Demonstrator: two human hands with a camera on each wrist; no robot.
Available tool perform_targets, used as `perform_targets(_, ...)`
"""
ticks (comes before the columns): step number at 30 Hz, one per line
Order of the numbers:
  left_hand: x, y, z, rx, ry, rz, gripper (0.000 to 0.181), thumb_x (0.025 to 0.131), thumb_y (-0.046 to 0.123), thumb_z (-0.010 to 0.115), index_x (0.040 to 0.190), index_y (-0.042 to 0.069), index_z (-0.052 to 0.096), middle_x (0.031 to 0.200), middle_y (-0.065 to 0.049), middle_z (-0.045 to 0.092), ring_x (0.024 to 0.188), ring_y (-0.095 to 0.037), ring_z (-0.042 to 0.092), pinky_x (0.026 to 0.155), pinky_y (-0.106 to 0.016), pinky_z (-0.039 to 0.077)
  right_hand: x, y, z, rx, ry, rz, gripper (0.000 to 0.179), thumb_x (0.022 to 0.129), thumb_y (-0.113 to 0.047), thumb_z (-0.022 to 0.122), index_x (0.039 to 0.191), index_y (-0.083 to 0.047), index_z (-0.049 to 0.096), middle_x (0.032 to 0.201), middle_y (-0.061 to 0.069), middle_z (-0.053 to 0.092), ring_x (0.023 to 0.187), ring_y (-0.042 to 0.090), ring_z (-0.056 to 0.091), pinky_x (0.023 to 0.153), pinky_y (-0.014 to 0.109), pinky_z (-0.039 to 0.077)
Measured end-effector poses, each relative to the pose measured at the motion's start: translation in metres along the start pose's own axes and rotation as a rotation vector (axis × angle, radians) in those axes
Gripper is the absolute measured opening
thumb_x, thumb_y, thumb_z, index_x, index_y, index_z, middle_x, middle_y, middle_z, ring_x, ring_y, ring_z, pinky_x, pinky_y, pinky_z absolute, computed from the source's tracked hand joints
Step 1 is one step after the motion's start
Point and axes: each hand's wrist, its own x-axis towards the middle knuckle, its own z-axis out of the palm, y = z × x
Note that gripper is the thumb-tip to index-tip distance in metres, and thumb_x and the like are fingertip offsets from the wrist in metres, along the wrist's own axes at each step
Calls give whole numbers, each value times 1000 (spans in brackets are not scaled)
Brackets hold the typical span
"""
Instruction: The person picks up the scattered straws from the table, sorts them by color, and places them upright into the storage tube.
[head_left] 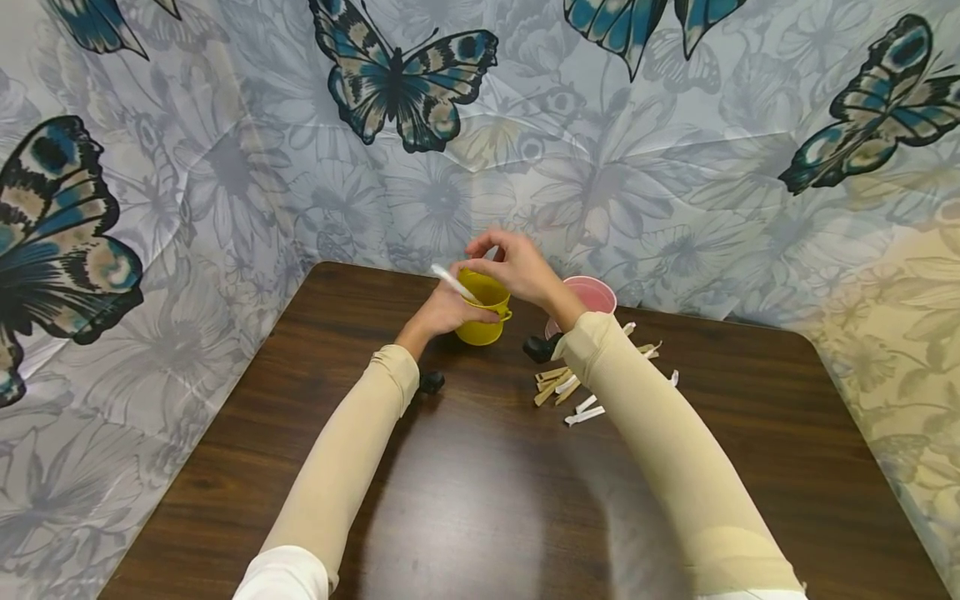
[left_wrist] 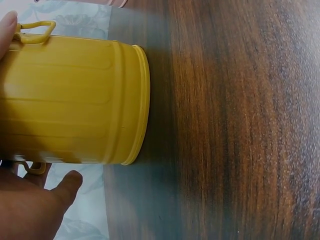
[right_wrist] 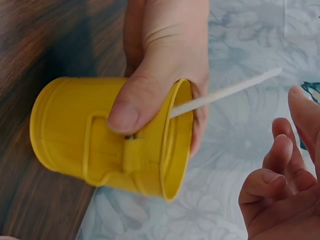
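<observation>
My left hand (head_left: 444,310) grips a small yellow metal bucket (head_left: 480,332) around its side, near the rim. In the right wrist view, the left thumb lies along the bucket's wall (right_wrist: 65,120) beside a wire handle. A slim white stick (right_wrist: 225,93) leans out of the bucket's mouth, its lower end hidden inside. My right hand (head_left: 521,268) is above the rim with relaxed, bent fingers and nothing in them. In the right wrist view, its fingers (right_wrist: 280,150) are apart from the stick's tip. The left wrist view shows the bucket's base close to the tabletop.
A pink bucket (head_left: 592,292) stands to the right, partly behind the right forearm. In front of it, several brown sticks (head_left: 551,379) and white paper-wrapped sticks (head_left: 585,417) lie scattered on the dark wooden table (head_left: 465,500). Butterfly-print fabric (head_left: 637,208) hangs behind the table.
</observation>
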Motion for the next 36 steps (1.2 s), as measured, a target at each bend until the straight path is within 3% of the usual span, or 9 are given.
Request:
perform_targets(2, 1, 0, 0, 22, -5, 7, 89, 75, 14, 91, 147, 13, 40, 142, -12, 53, 123, -27, 57, 110, -42, 46, -5, 0, -3, -8, -9, 5, 21, 96, -22, 72, 113, -9, 72, 107, 6, 72, 73, 22, 56, 69, 27, 47)
perform_targets(7, 1, 0, 0, 107, 14, -50, 104, 73, 25, 93, 155, 12, 31, 153, -10, 41, 130, -26, 52, 115, -43, 42, -26, -2, -14, -65, -26, 27, 27, 95, -23, 73, 116, -6, 70, 109, 9, 72, 74, 21, 55, 68, 26, 45)
perform_targets(15, -4, -2, -4, 94, 33, -90, 108, 72, 26, 94, 156, 14, 28, 145, -11, 50, 126, -27, 55, 113, -44, 45, -69, -1, -33, -126, -95, 60, 25, 94, -23, 76, 115, -11, 70, 112, 8, 72, 74, 19, 57, 64, 24, 46)
perform_targets(20, -7, -3, -6, 93, 57, -86, 109, 70, 22, 95, 155, 13, 28, 143, -13, 52, 125, -29, 56, 112, -44, 46, -96, 12, -42, -178, -100, 4, 23, 90, -19, 79, 110, -11, 73, 106, 8, 74, 75, 18, 60, 69, 25, 49)
perform_targets(27, -4, -4, -1, 72, 42, -71, 108, 71, 18, 95, 155, 11, 28, 140, -14, 55, 125, -30, 56, 111, -45, 47, -147, 35, -58, -199, -126, 168, 19, 91, -19, 77, 108, -12, 72, 93, 3, 71, 76, 17, 58, 66, 23, 48)
perform_targets(36, -1, -1, 1, 62, 36, -69, 109, 71, 18, 95, 156, 11, 27, 139, -15, 55, 124, -30, 56, 111, -45, 47, -195, 71, -59, -191, -163, 249, 20, 91, -19, 77, 108, -9, 72, 99, 5, 74, 70, 14, 56, 61, 24, 47)
